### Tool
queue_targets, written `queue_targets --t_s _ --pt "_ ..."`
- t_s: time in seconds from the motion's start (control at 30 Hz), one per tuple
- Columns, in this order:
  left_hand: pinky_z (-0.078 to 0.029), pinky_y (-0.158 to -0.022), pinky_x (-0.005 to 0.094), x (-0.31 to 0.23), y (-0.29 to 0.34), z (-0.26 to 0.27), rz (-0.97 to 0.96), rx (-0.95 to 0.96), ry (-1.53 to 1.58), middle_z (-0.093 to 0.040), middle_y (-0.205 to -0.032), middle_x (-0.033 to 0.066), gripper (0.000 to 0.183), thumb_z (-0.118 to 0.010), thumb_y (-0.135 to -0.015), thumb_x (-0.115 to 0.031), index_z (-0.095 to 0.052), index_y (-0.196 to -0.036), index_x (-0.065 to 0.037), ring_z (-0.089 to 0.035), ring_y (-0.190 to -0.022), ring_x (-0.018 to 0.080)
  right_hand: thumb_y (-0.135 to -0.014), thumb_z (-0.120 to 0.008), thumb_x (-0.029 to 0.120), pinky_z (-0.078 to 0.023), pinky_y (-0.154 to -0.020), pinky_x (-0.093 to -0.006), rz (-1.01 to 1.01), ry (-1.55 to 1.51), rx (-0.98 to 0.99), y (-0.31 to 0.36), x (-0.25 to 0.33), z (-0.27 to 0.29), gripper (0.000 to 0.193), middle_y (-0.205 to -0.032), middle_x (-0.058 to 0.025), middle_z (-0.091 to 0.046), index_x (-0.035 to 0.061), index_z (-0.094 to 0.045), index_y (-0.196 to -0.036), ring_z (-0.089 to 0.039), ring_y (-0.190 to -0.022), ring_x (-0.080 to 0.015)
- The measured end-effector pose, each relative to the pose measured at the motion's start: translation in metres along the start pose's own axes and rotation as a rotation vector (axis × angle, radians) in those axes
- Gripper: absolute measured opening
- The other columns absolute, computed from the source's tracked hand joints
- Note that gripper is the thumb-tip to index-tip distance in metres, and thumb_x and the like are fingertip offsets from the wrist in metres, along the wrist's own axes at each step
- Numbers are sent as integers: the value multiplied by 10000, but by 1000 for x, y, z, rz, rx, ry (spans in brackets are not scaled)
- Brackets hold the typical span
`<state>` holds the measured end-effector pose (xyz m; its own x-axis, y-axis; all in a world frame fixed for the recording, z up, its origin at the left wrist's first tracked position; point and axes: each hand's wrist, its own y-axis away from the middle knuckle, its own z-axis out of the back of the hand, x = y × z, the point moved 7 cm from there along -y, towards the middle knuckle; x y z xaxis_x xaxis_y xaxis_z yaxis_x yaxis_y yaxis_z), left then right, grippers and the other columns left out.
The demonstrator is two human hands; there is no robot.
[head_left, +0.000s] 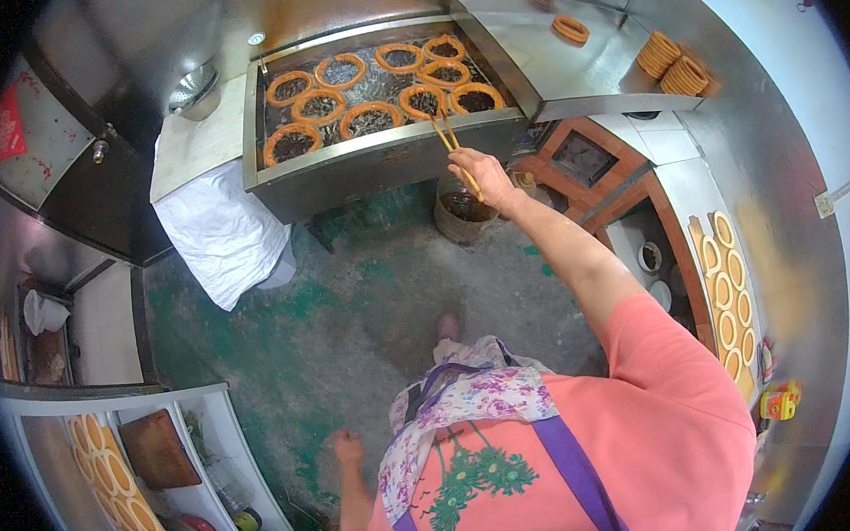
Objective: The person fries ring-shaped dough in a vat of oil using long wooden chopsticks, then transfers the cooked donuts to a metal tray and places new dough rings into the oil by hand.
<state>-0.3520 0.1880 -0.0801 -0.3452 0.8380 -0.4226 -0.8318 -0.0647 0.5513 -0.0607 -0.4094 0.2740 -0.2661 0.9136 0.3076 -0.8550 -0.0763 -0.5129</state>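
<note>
My right hand [483, 176] is closed around a pair of long wooden chopsticks [449, 135], with my arm stretched forward. The chopsticks' tips are over the front edge of the fryer [379, 155], beside a golden dough ring [424, 101]; whether they touch it I cannot tell. Several more dough rings float in the fryer's dark oil, such as a ring [370, 120] at the front and another ring [291, 144] at the left corner. My left hand [347, 447] hangs low at my side, fingers curled, with nothing visible in it.
Stacked fried rings [683, 75] and a smaller pile [570, 30] lie on the metal counter right of the fryer. Pale raw rings rest on a right-hand board [725, 291] and a left-hand board [117, 484]. A bucket [465, 214] stands below the fryer. White cloth [216, 230] hangs left.
</note>
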Motion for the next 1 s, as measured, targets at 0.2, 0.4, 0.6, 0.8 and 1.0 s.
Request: queue_targets --t_s 0.2,0.4,0.6,0.8,1.0 --pt "-479 -730 382 26 -6 -95 194 5 499 -629 -883 171 379 -597 -781 -185 -591 -1097 25 -601 -793 291 -847 -611 123 -498 -725 -329 -185 -93 -360 2 -15 31 142 -909 -128 -618 8 -639 -925 -615 -832 -268" --pt "-472 -698 362 92 -37 -156 80 -161 555 -650 -842 154 376 -604 -778 -227 -631 -1051 30 -605 -763 248 -841 -615 120 -499 -734 -283 -686 -429 -825 40 -85 13 141 -906 -86 -659 4 -678 -893 -631 -781 -172" --pt "-469 -766 370 61 -23 -106 476 -70 642 -652 -988 214 445 -613 -765 -229 -599 -1116 44 -628 -918 255 -852 -614 116 -563 -666 -256 -1046 -887 -1136 81 -132 -8 226 -955 -143 -638 -8 -623 -1041 -651 -774 -195" --pt "-508 -705 349 43 -54 -116 478 -42 1082 -586 -1125 203 464 -542 -815 -111 -486 -1253 33 -633 -839 291 -855 -613 86 -590 -679 -286 -1145 -1014 -1203 86 -153 -14 214 -1026 -148 -594 -25 -591 -1037 -636 -804 -213" --pt "-518 -649 345 -29 -78 -103 428 42 1050 -564 -1159 207 456 -538 -831 -106 -472 -1257 42 -634 -761 257 -832 -642 87 -595 -673 -290 -1152 -1024 -1222 97 -179 -2 192 -995 -138 -615 -47 -610 -966 -646 -789 -243"
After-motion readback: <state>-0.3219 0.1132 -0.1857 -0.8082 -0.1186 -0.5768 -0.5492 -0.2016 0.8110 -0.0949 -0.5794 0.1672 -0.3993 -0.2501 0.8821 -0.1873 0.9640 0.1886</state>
